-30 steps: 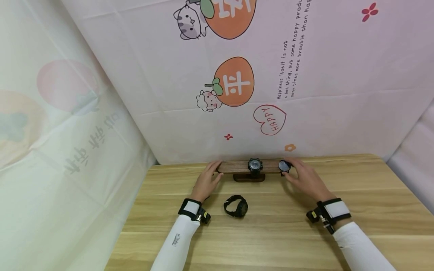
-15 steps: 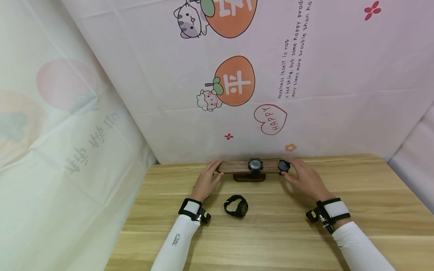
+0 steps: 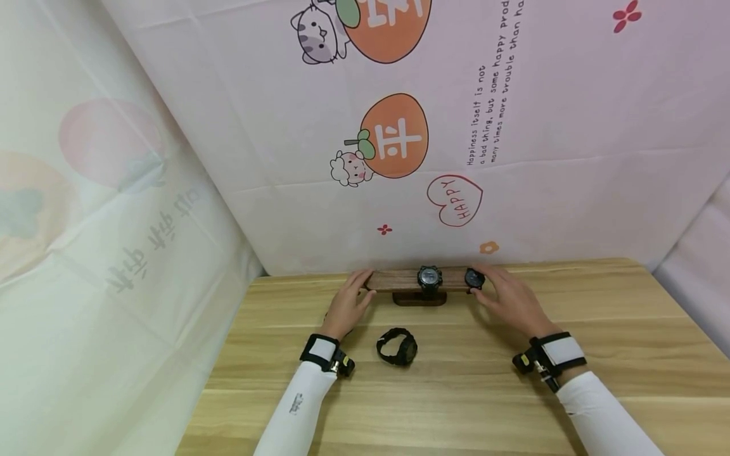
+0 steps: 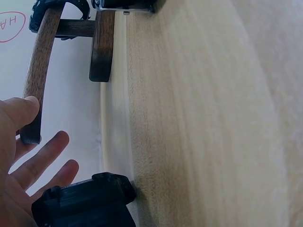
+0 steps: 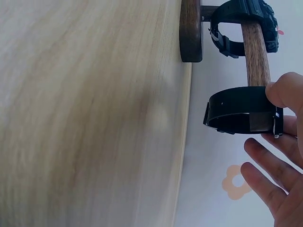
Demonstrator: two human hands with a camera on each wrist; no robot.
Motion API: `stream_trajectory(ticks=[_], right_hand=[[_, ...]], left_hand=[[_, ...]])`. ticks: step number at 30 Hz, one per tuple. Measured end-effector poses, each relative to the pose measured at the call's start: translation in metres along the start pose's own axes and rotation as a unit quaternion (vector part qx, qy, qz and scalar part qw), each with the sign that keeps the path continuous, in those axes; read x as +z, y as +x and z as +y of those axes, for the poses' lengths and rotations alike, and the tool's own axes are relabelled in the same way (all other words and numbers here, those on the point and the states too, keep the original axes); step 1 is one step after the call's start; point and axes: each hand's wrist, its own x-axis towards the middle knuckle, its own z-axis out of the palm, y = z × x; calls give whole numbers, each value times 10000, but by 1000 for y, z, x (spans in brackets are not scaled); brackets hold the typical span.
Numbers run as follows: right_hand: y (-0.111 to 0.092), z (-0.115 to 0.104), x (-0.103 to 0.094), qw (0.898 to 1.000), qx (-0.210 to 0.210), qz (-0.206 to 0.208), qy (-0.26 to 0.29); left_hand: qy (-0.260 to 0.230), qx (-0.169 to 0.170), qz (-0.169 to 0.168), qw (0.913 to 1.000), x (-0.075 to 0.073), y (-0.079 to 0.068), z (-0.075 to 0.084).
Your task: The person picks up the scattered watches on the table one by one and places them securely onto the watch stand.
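Note:
A wooden watch stand is at the table's back edge, its bar raised over a dark base. My left hand pinches the bar's left end between thumb and fingers. At the other end, my right hand grips a black watch looped round the bar; its closed strap shows in the right wrist view. A second black watch sits near the bar's middle. Close under my left palm lies a dark strap-like object, mostly hidden from the head view.
Another black watch lies on its side on the wooden table, in front of the stand. A printed white cloth hangs right behind the table, and more cloth hangs on the left side.
The watch in my right hand has slid slightly left along the bar, its face tipping a little. My right hand has shifted left with it. My left hand stays put.

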Motion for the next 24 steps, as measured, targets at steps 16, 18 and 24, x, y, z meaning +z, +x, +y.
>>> stream_trajectory(ticks=[16, 18, 24], right_hand=[[2, -5, 3, 9999, -145, -40, 23], [3, -6, 3, 9999, -128, -67, 26], [6, -7, 3, 9998, -147, -146, 35]], left_hand=[[85, -73, -59, 9999, 1, 0, 0], [86, -99, -73, 9999, 0, 0, 0], [56, -61, -36, 10000, 0, 1, 1]])
